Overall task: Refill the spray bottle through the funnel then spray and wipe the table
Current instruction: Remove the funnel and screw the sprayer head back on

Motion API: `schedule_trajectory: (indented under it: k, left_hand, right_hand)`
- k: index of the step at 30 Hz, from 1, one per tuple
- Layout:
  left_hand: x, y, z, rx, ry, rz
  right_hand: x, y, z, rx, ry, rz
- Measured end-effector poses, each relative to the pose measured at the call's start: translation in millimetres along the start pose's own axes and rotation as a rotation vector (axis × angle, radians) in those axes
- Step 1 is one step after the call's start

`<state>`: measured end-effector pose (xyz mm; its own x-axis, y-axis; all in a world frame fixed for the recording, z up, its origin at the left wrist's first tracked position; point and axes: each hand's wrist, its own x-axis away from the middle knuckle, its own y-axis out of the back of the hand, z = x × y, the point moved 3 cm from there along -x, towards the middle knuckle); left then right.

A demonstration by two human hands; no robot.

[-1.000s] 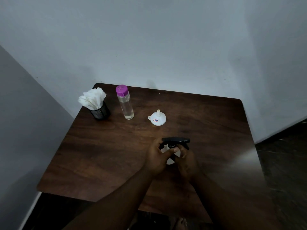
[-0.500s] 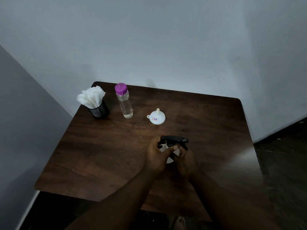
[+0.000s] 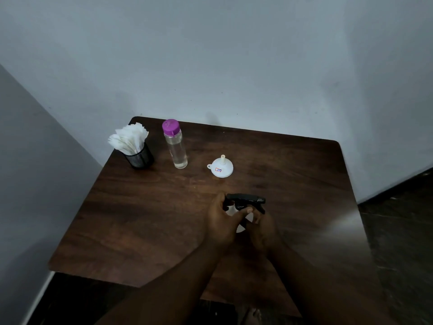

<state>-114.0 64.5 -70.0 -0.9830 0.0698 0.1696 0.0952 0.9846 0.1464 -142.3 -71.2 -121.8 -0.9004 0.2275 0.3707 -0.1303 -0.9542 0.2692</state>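
Unmoved, left hand and right hand grip spray bottle, inside table edges.

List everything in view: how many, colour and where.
table: one, dark brown, in the wall corner.
mesh cup: one, black, table's far left corner.
napkins: a bunch, white, in the mesh cup.
refill bottle: one, clear with purple cap, upright beside the cup.
funnel: one, white, spout up, right of the refill bottle.
spray bottle: one, white with black head, table middle, held.
walls: two, pale grey, behind and left.
left grip: one, around the spray bottle's neck.
right grip: one, on the spray bottle's body.
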Motion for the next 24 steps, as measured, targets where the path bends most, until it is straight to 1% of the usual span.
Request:
schedule_trajectory:
  k: [4, 7, 9, 10, 12, 16, 18, 21, 24]
  left_hand:
    - [-1, 3, 3, 0.000, -0.069, 0.052]
    - [-2, 6, 7, 0.003, -0.055, 0.128]
    - [-1, 7, 7, -0.033, -0.058, 0.147]
    - [-1, 6, 7, -0.059, -0.086, 0.138]
    - [0, 3, 5, -0.064, -0.112, 0.094]
    - [4, -9, -1, 0.039, -0.006, -0.086]
    - [7, -13, 0, 0.043, 0.005, -0.129]
    - [7, -12, 2, -0.017, -0.047, -0.134]
    - [8, -10, 4, -0.007, -0.069, -0.109]
  right_hand:
    - [3, -3, 1, 0.004, 0.010, 0.018]
    - [5, -3, 2, 0.011, 0.011, 0.017]
    - [5, -1, 5, 0.018, 0.024, 0.018]
    - [4, -1, 4, 0.013, 0.022, 0.013]
    - [4, -1, 5, -0.086, 0.001, 0.011]
    - [6, -5, 4, -0.268, -0.053, 0.015]
    - [4, -6, 0, -0.363, -0.063, 0.040]
    - [3, -5, 3, -0.314, -0.048, 0.038]
    - [4, -5, 6, -0.306, -0.048, 0.041]
